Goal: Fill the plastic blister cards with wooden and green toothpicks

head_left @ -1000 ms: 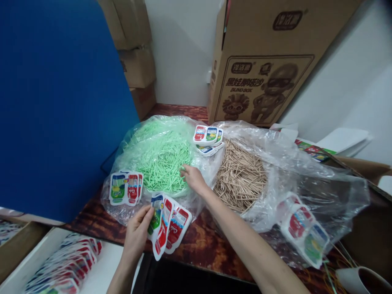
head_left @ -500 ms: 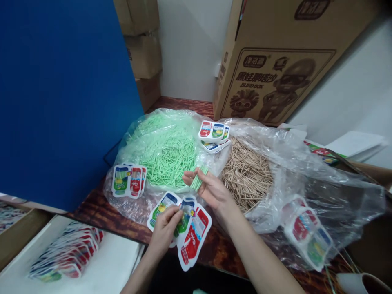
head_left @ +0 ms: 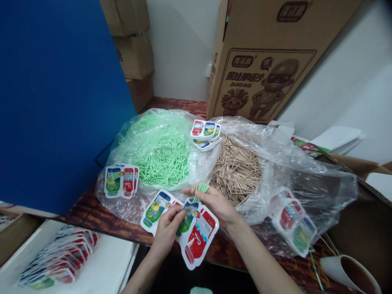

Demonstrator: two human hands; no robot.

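A: What does the left hand (head_left: 165, 228) have?

B: It is pinched on a fan of printed cards (head_left: 200, 237), Sprite and Cola side by side, held in front of the table's (head_left: 101, 208) near edge.

A: And the right hand (head_left: 218, 201)?

B: Just beside it, fingers closed around a small bundle of green sticks (head_left: 202, 187). The lower ends meet a card's top edge; whether they are inside it cannot be told.

A: Where are the loose sticks?

B: Beyond the hands: loose green sticks (head_left: 167, 157) in one clear plastic bag (head_left: 122, 209), brown sticks (head_left: 235, 171) in a second bag (head_left: 283, 157) to its right.

A: Any more cards?

B: A left stack (head_left: 113, 181) on the green sticks' bag, another stack (head_left: 197, 128) between the two piles, and a slanting row (head_left: 61, 259) in the white box (head_left: 118, 255), lower left.
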